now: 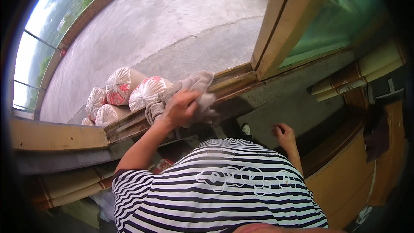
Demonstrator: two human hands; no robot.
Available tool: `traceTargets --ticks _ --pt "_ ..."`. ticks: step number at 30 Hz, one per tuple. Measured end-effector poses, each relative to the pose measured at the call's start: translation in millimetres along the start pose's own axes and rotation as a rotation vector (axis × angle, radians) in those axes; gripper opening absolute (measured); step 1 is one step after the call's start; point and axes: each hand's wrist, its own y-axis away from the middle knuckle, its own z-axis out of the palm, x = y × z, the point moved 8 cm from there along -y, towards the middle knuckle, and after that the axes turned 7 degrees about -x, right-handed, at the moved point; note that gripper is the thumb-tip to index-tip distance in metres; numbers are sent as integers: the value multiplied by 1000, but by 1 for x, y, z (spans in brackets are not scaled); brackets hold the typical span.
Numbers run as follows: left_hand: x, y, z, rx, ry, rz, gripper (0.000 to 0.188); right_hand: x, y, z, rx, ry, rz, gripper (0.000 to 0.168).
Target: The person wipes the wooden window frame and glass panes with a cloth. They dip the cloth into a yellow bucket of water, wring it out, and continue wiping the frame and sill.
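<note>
My left hand [181, 107] grips a greyish cloth [204, 102] on the wooden window sill [233, 79]. Folds of the cloth spread over the sill on both sides of my fingers, and its near end looks blurred. Part of the sill beneath is hidden by the cloth and hand. My right hand [285, 136] hangs low at my right side, away from the window, fingers loosely curled. I see nothing in it, though the inside of the palm is hidden.
Several stuffed plastic bags [118, 85] with red print lie just outside the opening, on the concrete floor [161, 32]. A wooden-framed green glass pane [323, 32] closes off the right part of the window. Curtains [359, 71] hang at the right, beside a wooden cabinet [343, 181].
</note>
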Motion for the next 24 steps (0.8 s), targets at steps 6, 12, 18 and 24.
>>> traceTargets --ticks 6,12,18,24 --pt "56 -85 78 45 106 240 35 -59 -20 5 -4 19 -158 14" --pt "21 -7 68 98 -296 234 38 -71 -21 23 -74 -68 -169 13" --pt "-9 66 -9 143 87 82 27 -143 -26 57 -164 43 -319 13" --pt "-30 98 -70 465 -411 -313 36 -269 -15 139 -245 263 -769 17"
